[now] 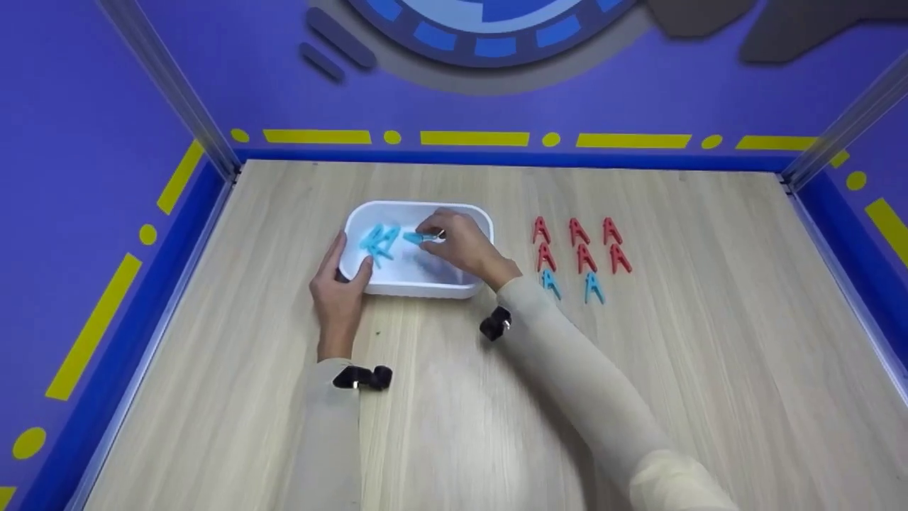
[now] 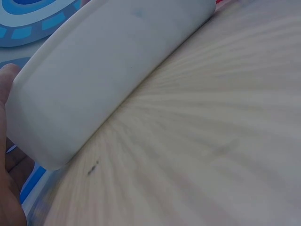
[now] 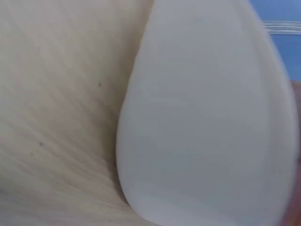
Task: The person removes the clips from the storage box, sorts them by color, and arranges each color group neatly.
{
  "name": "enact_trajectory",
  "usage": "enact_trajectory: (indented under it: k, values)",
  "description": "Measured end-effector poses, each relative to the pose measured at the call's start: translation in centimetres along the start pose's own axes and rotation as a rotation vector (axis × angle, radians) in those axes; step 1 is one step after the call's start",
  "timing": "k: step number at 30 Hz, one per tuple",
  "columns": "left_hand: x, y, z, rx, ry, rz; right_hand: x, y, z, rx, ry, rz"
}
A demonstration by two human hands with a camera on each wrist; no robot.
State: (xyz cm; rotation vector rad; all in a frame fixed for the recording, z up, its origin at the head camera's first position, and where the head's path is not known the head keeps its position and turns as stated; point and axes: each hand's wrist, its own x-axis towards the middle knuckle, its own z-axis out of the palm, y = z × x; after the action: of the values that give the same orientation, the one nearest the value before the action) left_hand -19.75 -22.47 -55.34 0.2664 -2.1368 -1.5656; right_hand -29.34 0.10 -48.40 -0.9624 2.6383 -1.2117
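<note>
A white plastic basin [image 1: 418, 287] stands on the table, with several blue clothespins [image 1: 379, 240] lying at the left inside it. My left hand [image 1: 339, 287] grips the basin's left end, thumb over the rim and fingers along the outside wall. Over the inside of the basin, my right hand [image 1: 457, 241] pinches a blue clothespin [image 1: 415, 237] between thumb and fingers. In the left wrist view, part of the left hand [image 2: 9, 188] shows against the basin's wall [image 2: 99, 70]. Only the basin's outer side [image 3: 197, 113] fills the right wrist view; the pinched clothespin is hidden there.
Right of the basin, several red clothespins [image 1: 579, 232] lie in two rows on the wooden table [image 1: 454, 397]. Below them lie two blue clothespins [image 1: 594, 287], one close to the right sleeve [image 1: 567, 355]. Blue-purple panels [image 1: 496, 113] wall the table at the back and sides.
</note>
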Motion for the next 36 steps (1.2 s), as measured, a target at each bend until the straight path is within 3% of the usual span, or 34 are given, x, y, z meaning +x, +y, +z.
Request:
enact_trajectory:
  k: [8,16,22,36]
  values:
    - [0.0,-0.1,0.1,-0.030,0.031,0.049,-3.1,-0.8,-1.9,0.053,0.149,-0.033]
    - [0.0,0.1,0.2,-0.014,0.034,0.045,-5.8,-0.2,-3.4,0.074,0.255,-0.053]
    - [0.0,0.0,0.2,-0.008,0.035,0.043,-8.0,0.3,-4.3,0.069,0.309,0.026]
    - [-0.1,0.0,0.0,-0.012,0.022,0.036,-12.2,2.2,-6.3,0.092,0.382,0.106]
